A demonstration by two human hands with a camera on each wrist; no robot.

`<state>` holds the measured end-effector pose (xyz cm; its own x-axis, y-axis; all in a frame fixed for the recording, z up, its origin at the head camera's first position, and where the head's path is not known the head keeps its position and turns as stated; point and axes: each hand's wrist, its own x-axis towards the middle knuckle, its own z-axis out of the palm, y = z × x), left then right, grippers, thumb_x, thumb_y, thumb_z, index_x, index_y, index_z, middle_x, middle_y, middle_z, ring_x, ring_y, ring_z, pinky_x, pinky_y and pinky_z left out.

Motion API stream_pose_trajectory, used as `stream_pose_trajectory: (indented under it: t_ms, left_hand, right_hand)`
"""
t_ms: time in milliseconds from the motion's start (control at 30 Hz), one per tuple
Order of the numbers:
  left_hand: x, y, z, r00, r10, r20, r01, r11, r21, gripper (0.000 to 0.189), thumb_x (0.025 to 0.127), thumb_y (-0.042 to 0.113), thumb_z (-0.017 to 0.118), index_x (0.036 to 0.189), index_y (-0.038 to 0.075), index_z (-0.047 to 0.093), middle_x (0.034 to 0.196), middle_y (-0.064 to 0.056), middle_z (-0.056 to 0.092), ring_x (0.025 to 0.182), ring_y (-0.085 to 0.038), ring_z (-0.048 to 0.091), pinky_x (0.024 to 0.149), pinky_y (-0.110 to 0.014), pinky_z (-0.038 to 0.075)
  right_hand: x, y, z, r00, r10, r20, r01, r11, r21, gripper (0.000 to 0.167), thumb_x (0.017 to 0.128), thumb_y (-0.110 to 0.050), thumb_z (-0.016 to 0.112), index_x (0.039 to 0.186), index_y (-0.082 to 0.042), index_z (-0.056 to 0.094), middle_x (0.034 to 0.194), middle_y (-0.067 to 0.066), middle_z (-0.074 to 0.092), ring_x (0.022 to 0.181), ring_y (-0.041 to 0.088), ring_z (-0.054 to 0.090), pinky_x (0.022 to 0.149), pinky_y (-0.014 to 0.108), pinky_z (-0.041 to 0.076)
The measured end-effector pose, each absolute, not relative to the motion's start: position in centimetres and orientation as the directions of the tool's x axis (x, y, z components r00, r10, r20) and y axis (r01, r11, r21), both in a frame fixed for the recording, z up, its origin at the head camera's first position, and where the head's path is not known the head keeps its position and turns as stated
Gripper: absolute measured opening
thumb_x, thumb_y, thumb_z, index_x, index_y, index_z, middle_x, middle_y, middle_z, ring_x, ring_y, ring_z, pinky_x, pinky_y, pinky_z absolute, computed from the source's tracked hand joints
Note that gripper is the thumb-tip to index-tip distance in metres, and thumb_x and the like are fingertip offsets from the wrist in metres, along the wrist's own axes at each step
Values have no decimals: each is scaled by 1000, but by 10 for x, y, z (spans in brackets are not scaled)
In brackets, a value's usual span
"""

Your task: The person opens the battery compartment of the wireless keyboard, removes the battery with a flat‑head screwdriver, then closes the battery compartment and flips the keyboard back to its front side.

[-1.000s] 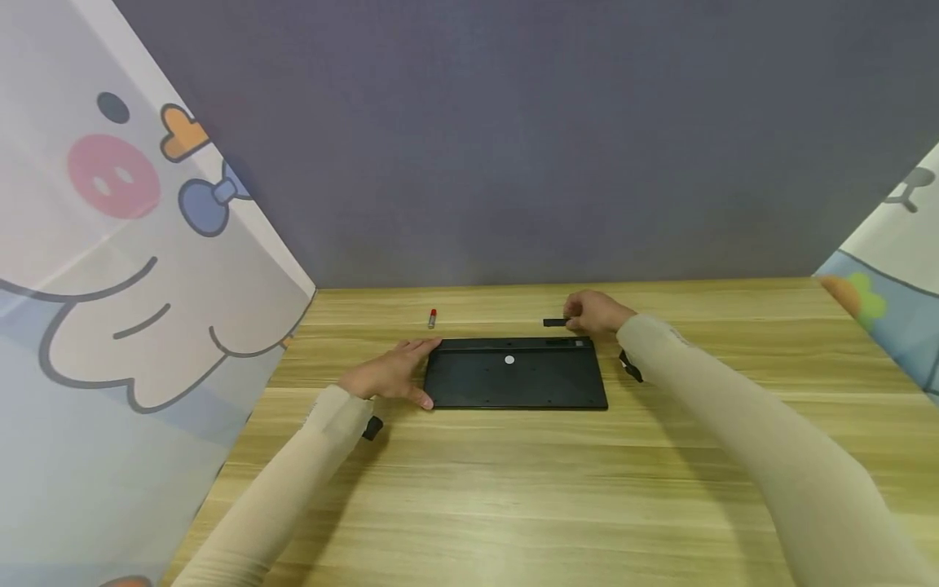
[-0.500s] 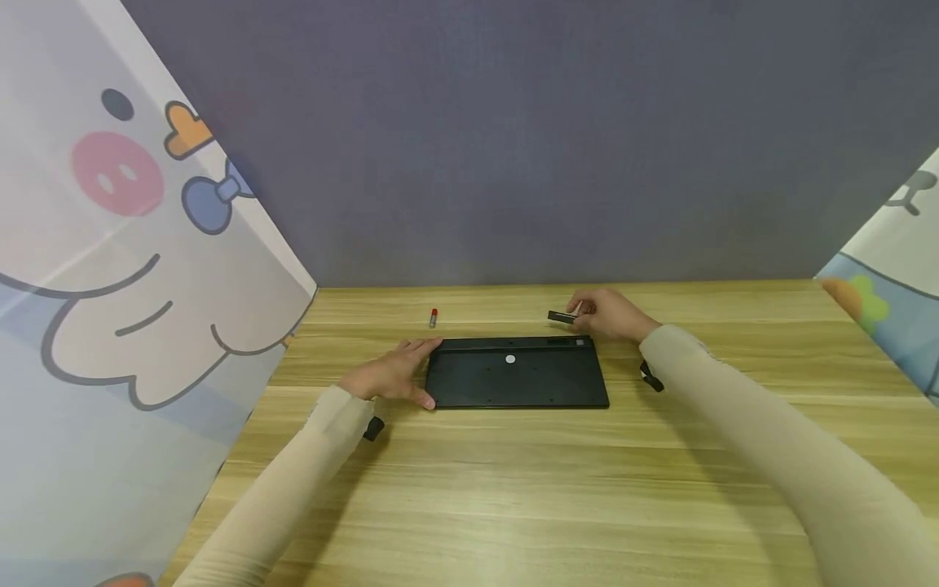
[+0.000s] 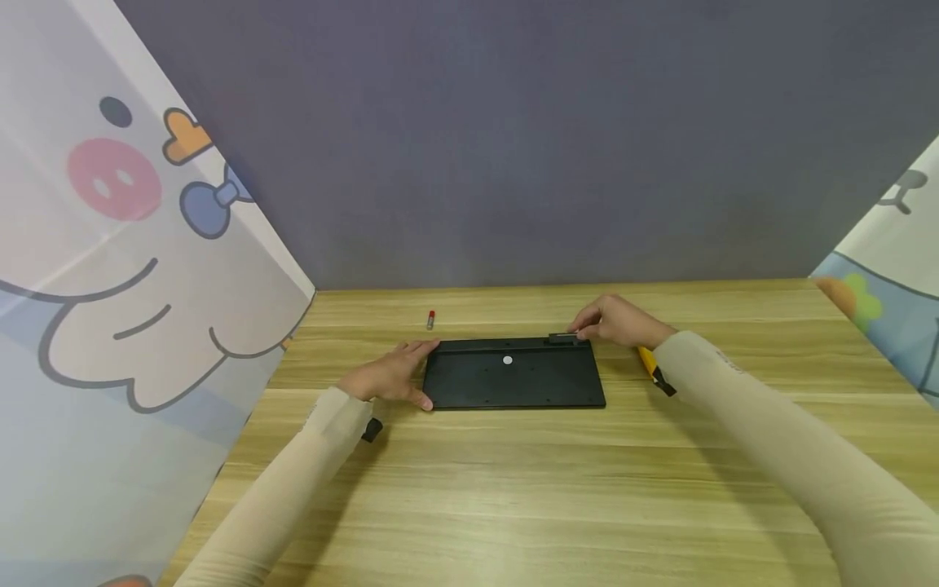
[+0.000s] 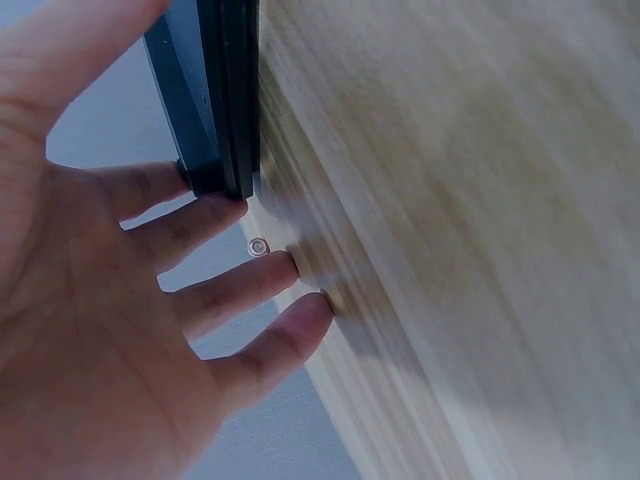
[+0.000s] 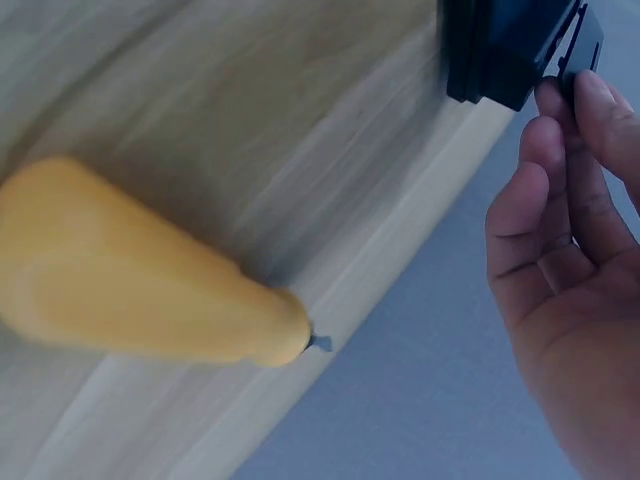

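Observation:
A black keyboard [image 3: 513, 383] lies face down on the wooden table, its underside showing with a white round sticker. My left hand [image 3: 385, 377] rests along its left end, thumb at the near corner and straight fingers at the far one. At the far right corner, my right hand [image 3: 619, 320] pinches a small black battery cover [image 3: 562, 337] between thumb and fingertips. In the right wrist view the cover [image 5: 592, 45] stands tilted, close against the keyboard's edge [image 5: 505, 60]. The cover overlaps the compartment in the head view, hiding most of it.
A small battery [image 3: 430, 319] with a red end lies behind the keyboard's left side. Beside the right wrist is a yellow-handled tool [image 5: 150, 280] with a short metal tip, partly hidden by the sleeve in the head view. A grey panel [image 3: 513, 163] rises behind the table.
My right hand has lifted the battery cover from the table behind the keyboard and brought it over the far right corner. The yellow tool has come into view. My left hand stays put.

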<state>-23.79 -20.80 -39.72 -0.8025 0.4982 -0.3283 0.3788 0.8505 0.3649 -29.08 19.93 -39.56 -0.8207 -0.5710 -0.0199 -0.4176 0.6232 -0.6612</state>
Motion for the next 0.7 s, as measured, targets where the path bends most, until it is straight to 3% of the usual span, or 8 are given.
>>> stream_pose_trajectory:
  t_ms: [267, 700]
  left_hand:
    - [-238, -210, -400, -803, 495, -332, 375, 853, 364, 113, 69, 42, 82, 154, 17, 12, 155, -14, 15, 137, -46, 9, 103, -61, 21]
    - [-240, -211, -401, -804, 490, -335, 370, 855, 363, 114, 69, 42, 82, 154, 17, 10, 155, -14, 14, 137, -46, 8, 103, -61, 21]
  right_hand:
    - [-294, 188, -397, -785, -619, -22, -454, 600, -659, 13, 86, -5, 69, 97, -7, 75, 94, 4, 70, 81, 17, 64, 70, 34, 52]
    - [-295, 189, -395, -825, -565, 32, -466, 646, -604, 11, 90, -11, 66, 96, -13, 75, 97, 0, 69, 81, 15, 62, 71, 39, 51]
